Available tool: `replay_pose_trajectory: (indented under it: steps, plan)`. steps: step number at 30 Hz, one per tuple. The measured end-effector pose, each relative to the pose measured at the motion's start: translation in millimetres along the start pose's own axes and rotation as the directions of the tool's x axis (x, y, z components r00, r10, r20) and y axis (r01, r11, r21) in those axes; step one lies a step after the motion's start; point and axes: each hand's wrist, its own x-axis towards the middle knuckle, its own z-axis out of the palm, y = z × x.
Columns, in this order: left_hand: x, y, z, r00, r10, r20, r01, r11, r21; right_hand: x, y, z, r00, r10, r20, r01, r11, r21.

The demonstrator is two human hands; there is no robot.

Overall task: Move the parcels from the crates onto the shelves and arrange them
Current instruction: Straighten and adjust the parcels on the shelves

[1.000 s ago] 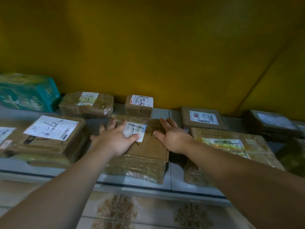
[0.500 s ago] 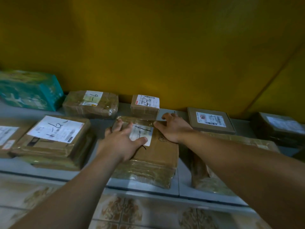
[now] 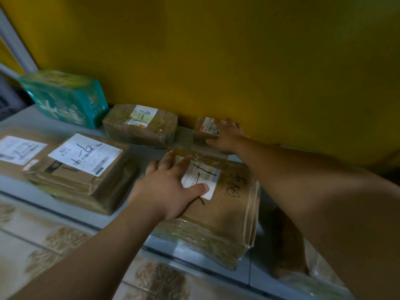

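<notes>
A tape-wrapped brown parcel (image 3: 227, 213) with a white label lies on the grey shelf (image 3: 147, 152), its near end over the front edge. My left hand (image 3: 171, 187) presses flat on its top, thumb on the label. Behind it, against the yellow wall, stands a small brown box (image 3: 203, 132) with a white label. My right hand (image 3: 227, 137) grips the box's right end, thumb along its front and fingers over its top.
A teal box (image 3: 69, 98) and a wrapped parcel marked 9-1 (image 3: 140, 126) sit at the back left. A stack of flat parcels (image 3: 82, 169) lies front left, another parcel (image 3: 17, 150) at the far left. My right arm partly hides a parcel (image 3: 287, 241). Below is tiled floor (image 3: 43, 245).
My right hand left the large parcel's far right corner and reached back to the small box by the wall. My left hand stayed on the large parcel. The view shifted right.
</notes>
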Motion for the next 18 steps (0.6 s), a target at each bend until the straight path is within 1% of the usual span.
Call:
replay_pose_trajectory:
  steps: [4, 8, 11, 18]
  plan:
    - [-1, 0, 2, 1.0, -0.006, -0.024, 0.006, 1.0, 0.021, 13, 0, 10, 0.999, 0.01, 0.043, -0.007, 0.997, -0.077]
    - [-1, 0, 2, 1.0, -0.009, -0.022, 0.01, 1.0, 0.024, 10, -1, 7, 1.0, 0.021, 0.005, -0.021, 0.994, -0.109]
    - [-1, 0, 1, 1.0, -0.01, -0.02, 0.01, 1.0, 0.021, 4, 1, 3, 1.0, -0.001, -0.004, 0.001, 0.99, -0.14]
    - [-1, 1, 0, 1.0, -0.012, -0.012, 0.012, 1.0, 0.015, -12, 4, -3, 0.999, -0.029, 0.043, 0.038, 0.977, -0.212]
